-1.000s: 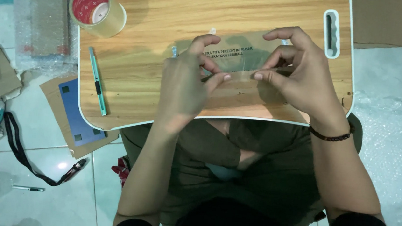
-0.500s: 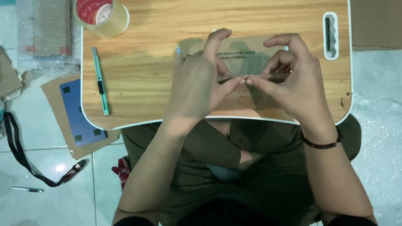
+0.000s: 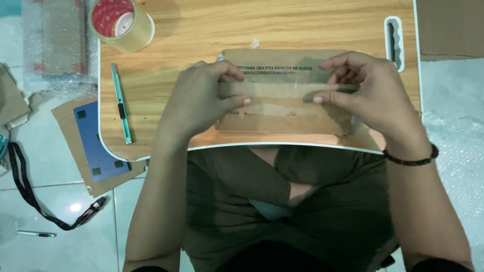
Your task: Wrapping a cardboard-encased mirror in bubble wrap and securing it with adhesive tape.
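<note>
Hands (image 3: 198,100) (image 3: 368,91) gripping cardboard packet (image 3: 279,107) ends, packet between.

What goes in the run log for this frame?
left hand: presses clear tape strip | right hand: holds strip | brown parcel: on lap desk

envelope (image 3: 285,70): flat brown cardboard, dark print, near edge of wooden table
bubble-wrapped parcel (image 3: 52,35): brown, far left on floor

Single head view, looking straight down, close above lap desk (image 3: 205,28).
</note>
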